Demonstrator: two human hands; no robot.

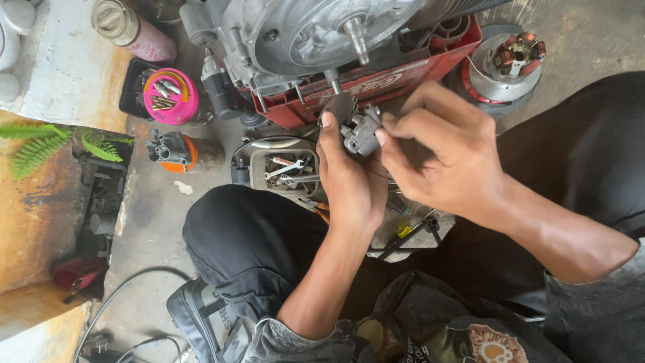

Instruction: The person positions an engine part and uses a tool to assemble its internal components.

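Note:
My left hand (349, 181) and my right hand (447, 158) meet over my knees and hold a small grey metal engine part (361, 134) between them. The left hand cradles it from below, thumb up along its side. The right hand's fingertips pinch its upper edge. Just beyond the part stands a silver engine block (302, 33) with a bare shaft, resting in a red crate (376, 84).
A tray of wrenches (285, 168) lies on the concrete floor by my left knee. A pink lid with small metal bits (170, 96), an orange-based socket holder (173, 149), a spray can (131, 30) and a copper-wound stator (510, 64) stand around. Fern leaves (40, 141) at left.

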